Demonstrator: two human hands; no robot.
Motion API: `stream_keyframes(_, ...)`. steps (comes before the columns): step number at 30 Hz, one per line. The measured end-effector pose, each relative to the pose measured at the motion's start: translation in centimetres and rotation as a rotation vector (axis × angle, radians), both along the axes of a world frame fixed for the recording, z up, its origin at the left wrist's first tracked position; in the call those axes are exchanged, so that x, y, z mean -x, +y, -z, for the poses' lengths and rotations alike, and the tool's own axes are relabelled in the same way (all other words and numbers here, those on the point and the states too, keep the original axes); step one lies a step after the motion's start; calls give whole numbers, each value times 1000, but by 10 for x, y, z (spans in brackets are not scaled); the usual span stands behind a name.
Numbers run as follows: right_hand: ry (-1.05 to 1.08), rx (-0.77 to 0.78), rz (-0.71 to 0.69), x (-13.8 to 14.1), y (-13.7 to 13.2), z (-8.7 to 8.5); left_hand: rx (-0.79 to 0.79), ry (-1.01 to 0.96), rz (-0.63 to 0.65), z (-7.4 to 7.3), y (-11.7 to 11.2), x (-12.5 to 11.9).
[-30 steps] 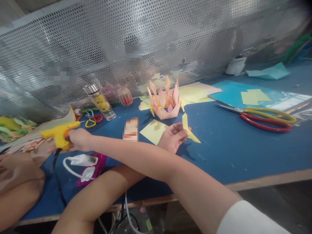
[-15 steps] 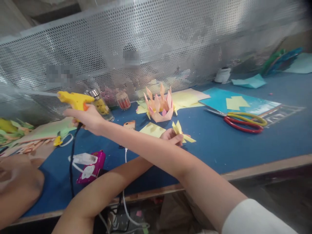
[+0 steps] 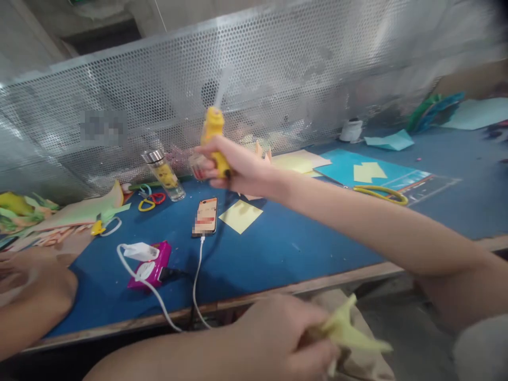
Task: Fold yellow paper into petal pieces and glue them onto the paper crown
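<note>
My right hand (image 3: pixel 240 170) is closed round a yellow glue gun (image 3: pixel 213 130), held upright above the blue table (image 3: pixel 278 248) with its tip pointing up; its black cord hangs down to the table. Low in the view, below the table's front edge, my left hand (image 3: pixel 278 338) pinches a folded yellow paper piece (image 3: pixel 348 333). It is blurred by motion. A pink paper crown (image 3: pixel 262 152) is mostly hidden behind my right hand.
A phone (image 3: pixel 206 216) on a white cable lies beside a yellow paper square (image 3: pixel 240 216). A magenta power bank (image 3: pixel 151 263), glass bottle (image 3: pixel 163 174), yellow-handled scissors (image 3: pixel 381 193) and teal sheet (image 3: pixel 349 168) sit around. Another person's arm (image 3: pixel 35 299) rests at left. A perforated metal screen (image 3: pixel 297 69) backs the table.
My right hand carried the glue gun from the left to the centre and turned it upright. My left hand drew the yellow paper piece off the table towards me.
</note>
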State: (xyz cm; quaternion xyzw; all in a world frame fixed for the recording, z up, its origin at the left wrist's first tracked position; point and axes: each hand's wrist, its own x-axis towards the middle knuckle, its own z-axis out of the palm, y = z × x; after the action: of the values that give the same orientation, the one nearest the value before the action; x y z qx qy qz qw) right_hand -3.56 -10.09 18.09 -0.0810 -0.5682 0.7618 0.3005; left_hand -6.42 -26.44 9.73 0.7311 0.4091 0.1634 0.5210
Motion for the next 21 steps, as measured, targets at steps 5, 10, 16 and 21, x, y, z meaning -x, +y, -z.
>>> stream_keyframes(5, -165, -66, 189, -98, -4, 25, 228, -183, -185, -23, -8, 25)
stream_keyframes(10, -328, -89, 385, -160, 1, 77, 186, -430, -584, -3, 56, 44)
stream_keyframes(16, -381, -128, 363, -183, 3, 124, 97, -504, -753, 36, 130, 56)
stream_keyframes(21, -349, -191, 312, -173, 4, 144, 33, -533, -756, 61, 141, 54)
